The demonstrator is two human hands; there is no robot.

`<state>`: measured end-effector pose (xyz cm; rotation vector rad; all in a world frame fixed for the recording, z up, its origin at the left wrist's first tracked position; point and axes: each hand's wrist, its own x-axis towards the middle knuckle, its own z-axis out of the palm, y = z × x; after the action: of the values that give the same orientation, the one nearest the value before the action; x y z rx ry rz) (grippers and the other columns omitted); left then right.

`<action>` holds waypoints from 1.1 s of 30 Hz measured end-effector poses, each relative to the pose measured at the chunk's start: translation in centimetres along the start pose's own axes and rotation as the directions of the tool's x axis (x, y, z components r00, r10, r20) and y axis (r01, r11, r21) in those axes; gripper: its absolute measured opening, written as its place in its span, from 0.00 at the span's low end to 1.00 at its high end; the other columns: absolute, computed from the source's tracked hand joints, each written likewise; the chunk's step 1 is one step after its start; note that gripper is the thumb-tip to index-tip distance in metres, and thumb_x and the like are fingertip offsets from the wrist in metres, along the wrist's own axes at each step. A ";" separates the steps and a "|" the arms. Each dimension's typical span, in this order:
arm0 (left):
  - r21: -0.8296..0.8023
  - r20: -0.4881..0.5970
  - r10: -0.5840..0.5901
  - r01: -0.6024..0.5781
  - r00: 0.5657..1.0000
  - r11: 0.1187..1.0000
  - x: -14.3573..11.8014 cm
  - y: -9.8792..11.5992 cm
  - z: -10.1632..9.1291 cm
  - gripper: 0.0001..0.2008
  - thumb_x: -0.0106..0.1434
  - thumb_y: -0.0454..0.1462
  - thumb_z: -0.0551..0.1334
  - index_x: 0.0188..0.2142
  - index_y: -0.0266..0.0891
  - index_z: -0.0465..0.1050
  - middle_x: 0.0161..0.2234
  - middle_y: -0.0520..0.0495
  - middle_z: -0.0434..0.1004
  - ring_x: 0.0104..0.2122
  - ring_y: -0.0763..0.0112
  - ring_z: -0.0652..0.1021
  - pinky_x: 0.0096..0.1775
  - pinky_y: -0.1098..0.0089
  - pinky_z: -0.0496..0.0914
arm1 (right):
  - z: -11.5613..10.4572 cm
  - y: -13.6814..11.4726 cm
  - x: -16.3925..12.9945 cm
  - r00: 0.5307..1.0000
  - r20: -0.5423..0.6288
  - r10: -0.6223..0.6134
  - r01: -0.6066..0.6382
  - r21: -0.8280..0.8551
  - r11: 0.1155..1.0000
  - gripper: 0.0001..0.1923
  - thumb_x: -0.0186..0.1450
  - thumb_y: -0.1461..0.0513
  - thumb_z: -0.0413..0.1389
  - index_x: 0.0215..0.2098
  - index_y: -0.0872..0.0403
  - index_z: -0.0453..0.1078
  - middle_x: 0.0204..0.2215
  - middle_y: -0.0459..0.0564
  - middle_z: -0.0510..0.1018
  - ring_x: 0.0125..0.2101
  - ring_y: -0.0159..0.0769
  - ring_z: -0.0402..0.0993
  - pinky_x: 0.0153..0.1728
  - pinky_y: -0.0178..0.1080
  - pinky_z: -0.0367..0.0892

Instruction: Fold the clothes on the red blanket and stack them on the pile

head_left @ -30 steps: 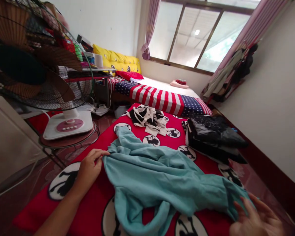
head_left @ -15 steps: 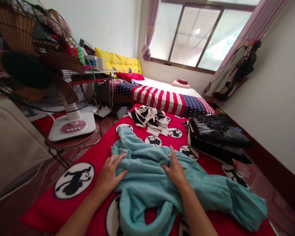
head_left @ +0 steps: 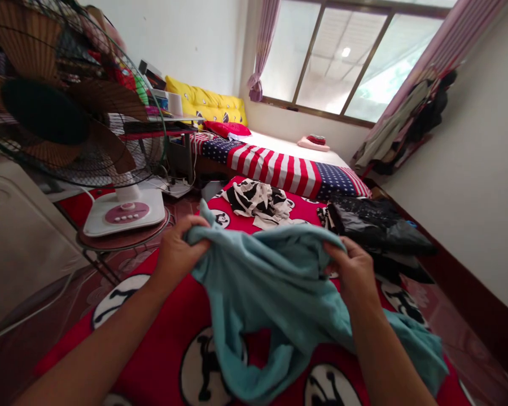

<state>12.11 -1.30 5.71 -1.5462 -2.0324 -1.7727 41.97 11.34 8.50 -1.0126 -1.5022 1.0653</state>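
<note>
A teal long-sleeved garment (head_left: pixel 275 287) hangs between my two hands, its upper edge raised off the red patterned blanket (head_left: pixel 165 349). My left hand (head_left: pixel 180 248) is closed on the cloth at one end of that edge, fingers wrapped round it. At the other end my right hand (head_left: pixel 351 268) pinches the fabric. Lower parts droop into a loop over the blanket, and one sleeve-like length trails to the right behind my right forearm. Beyond it lies a crumpled black-and-white garment (head_left: pixel 258 200).
Dark folded clothes (head_left: pixel 376 225) are piled on the right. To the left a large fan (head_left: pixel 122 211) stands on a round stool (head_left: pixel 125 239). A bed with a stars-and-stripes cover (head_left: pixel 275 166) lies at the back, below the window. Clothes (head_left: pixel 402 124) hang along the right wall.
Both hands have gone from lying on the spread teal garment to gripping it. They have moved apart and lifted its upper edge off the blanket.
</note>
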 end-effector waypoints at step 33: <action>-0.076 0.863 0.007 0.117 0.505 0.990 -11.7 1.1 5.8 0.13 0.46 0.26 0.57 0.30 0.39 0.75 0.29 0.52 0.74 0.29 0.73 0.73 0.31 0.74 0.63 | -0.4 7.7 -14.9 0.949 0.315 -0.025 0.122 -0.292 0.948 0.14 0.59 0.65 0.56 0.43 0.49 0.72 0.45 0.49 0.74 0.39 0.36 0.74 0.43 0.37 0.69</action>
<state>21.91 -4.39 -2.39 -2.8809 -2.3022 -1.1952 45.29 -0.83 -2.58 -1.0236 -1.9956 0.9846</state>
